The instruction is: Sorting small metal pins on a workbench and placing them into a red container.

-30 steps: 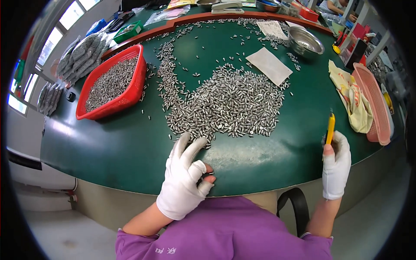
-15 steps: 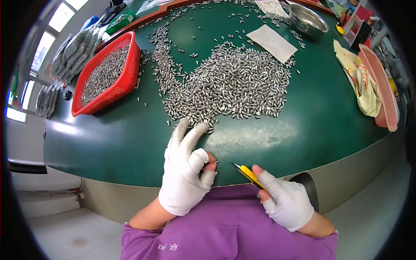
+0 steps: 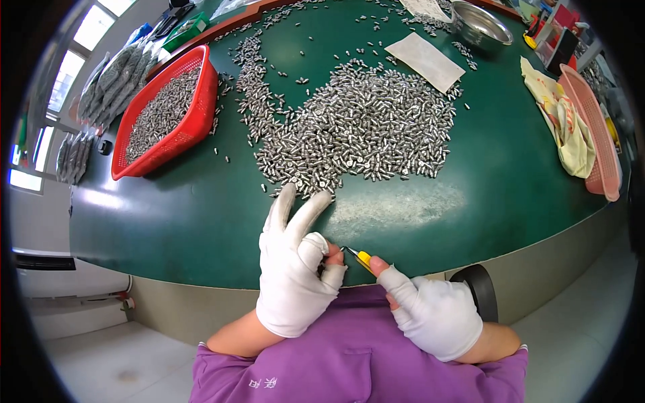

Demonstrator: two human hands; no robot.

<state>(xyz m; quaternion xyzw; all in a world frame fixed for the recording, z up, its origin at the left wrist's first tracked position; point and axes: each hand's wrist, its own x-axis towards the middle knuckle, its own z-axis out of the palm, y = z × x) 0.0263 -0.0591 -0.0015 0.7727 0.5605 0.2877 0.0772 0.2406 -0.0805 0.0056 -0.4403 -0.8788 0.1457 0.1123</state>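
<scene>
Far left on the green table (image 3: 517, 201): red basket (image 3: 205, 101), loaded with small metal pieces. Left hand (image 3: 290, 285), white glove, thumb and index fingers pinched together on a small metal part (image 3: 342, 249) near the table's front edge; two other fingers stretched out to the near edge of the pile (image 3: 376, 124) of like parts. Right hand (image 3: 437, 316), also gloved, fingers closed around a yellow tool (image 3: 365, 258), pointed tip aimed left at the part; can't tell if touching. Further right: steel bowl (image 3: 485, 33), yellowish cloth (image 3: 563, 131), pink basket (image 3: 603, 151).
</scene>
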